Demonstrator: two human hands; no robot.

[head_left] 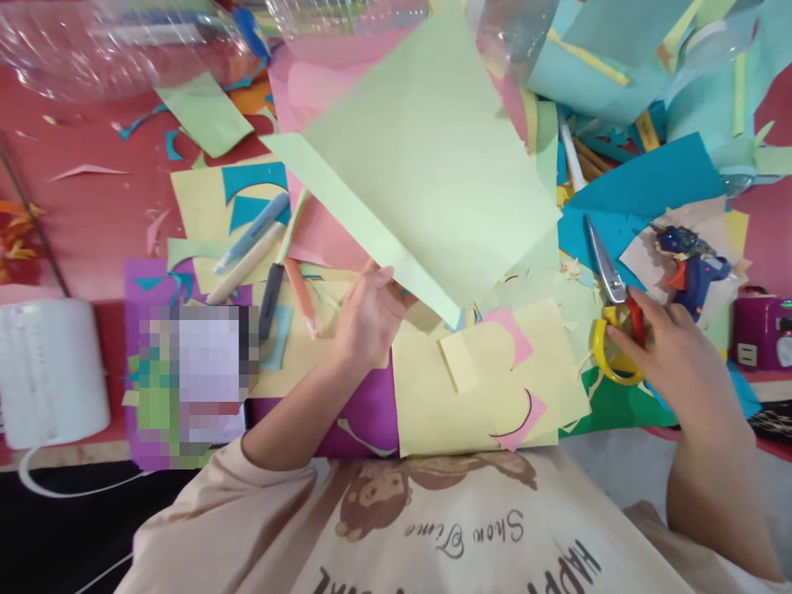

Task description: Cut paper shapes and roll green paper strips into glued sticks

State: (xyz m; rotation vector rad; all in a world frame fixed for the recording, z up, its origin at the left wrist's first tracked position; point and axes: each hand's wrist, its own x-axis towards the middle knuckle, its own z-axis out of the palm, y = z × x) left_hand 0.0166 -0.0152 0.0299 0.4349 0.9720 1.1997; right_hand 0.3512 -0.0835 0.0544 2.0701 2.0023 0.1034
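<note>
My left hand (371,318) pinches the folded lower-left edge of a large light green sheet of paper (439,157). The sheet is raised at an angle, and a narrow strip is turned over along that edge. To the right, my right hand (677,359) grips scissors (610,268) by their red and yellow handles. The blades look closed and point away from me, over blue paper (649,186). Beneath the green sheet lies pale yellow paper (421,412) with pink cut pieces (529,421) on it.
Several markers (253,235) lie left of my left hand. A white box with a cord (53,371) stands at the far left, near a blurred-out screen (210,363). Clear plastic bottles (124,41) line the back. A purple box (764,330) sits at the right edge. Paper scraps are scattered about.
</note>
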